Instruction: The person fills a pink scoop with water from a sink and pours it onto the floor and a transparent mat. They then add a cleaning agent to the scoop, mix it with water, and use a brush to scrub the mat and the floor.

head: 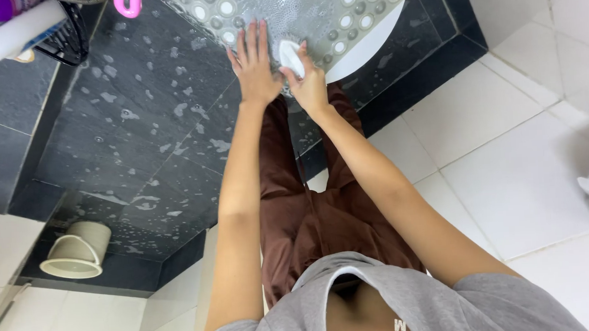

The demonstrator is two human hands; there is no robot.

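The left hand (256, 66) lay flat, fingers spread, on the soapy bath mat (314, 12), while at 3 o'clock the right hand (307, 84) pinched a white scrubber (290, 56), mid-scrub.

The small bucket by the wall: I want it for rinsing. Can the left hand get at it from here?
Probably not without shifting: the left hand lies flat on the soapy mat, and the bucket stands well off across bare wet floor.

Two hands (254, 68) (311, 85), one bath mat (314, 12) (foamy), one bucket (78, 250), one bottle (14, 35).
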